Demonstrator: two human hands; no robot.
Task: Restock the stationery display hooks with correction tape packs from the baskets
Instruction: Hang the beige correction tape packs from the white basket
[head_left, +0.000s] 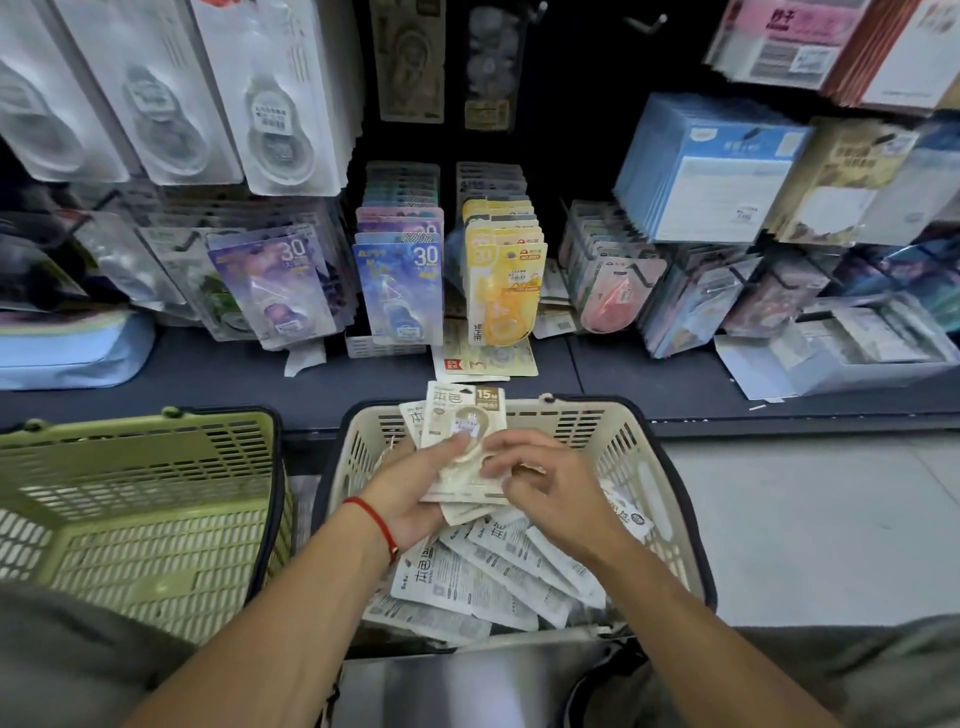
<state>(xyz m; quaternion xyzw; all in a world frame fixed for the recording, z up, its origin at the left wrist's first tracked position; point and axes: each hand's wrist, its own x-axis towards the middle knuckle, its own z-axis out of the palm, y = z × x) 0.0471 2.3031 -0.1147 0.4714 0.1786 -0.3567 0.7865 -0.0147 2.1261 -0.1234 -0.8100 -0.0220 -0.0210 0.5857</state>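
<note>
several flat, light card packs (464, 441) sit fanned at frame centre above the beige basket (613, 436), left hand (415, 491) gripping them from below, right hand (540, 480) pinching their edge; likely slippery, best held by the stiff card rim

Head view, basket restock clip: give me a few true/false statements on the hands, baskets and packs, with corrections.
1. The left hand holds a stack of packs above the beige basket. True.
2. The green basket is full of packs. False: no packs show in it.
3. The right hand is on a display hook. False: it is at the stack, fingers curled on its packs.
4. Loose packs lie in the beige basket. True.
5. The top pack reads 30. False: it reads 15M.
</note>
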